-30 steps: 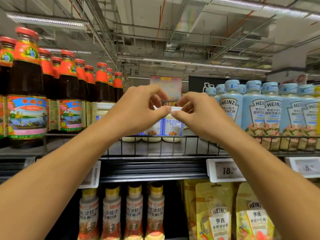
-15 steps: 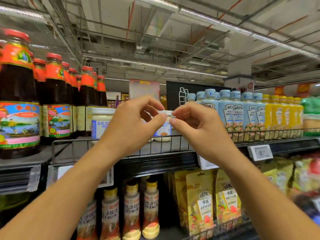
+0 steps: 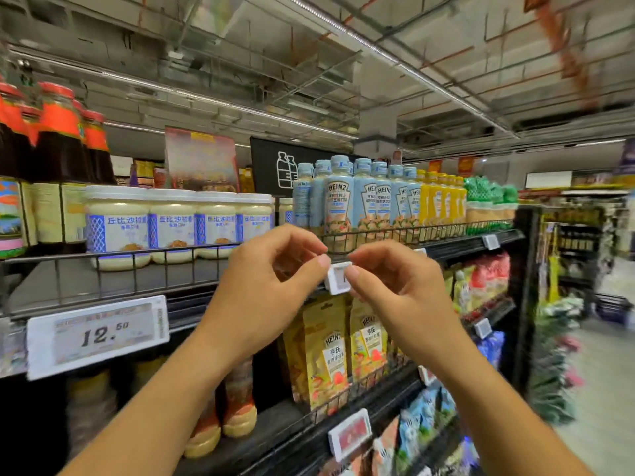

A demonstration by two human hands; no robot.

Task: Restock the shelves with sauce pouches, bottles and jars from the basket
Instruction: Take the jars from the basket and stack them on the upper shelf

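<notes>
No stock held — my left hand [image 3: 271,280] and right hand [image 3: 395,290] curl at the price tag [image 3: 338,280], maybe pinching, I cannot tell — basket next.

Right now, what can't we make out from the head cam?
Head view only:
- the small price tag: fingertips of the left hand and right hand cover its display; whether they pinch it or hover in front is unclear.
- the basket: out of frame.
- the lower-shelf bottles: tops hidden by the left forearm, labels blurred.
- the green-lidded products: motion blur, labels unreadable.
- the dark sauce bottles: leftmost ones cut off by the frame edge.
</notes>
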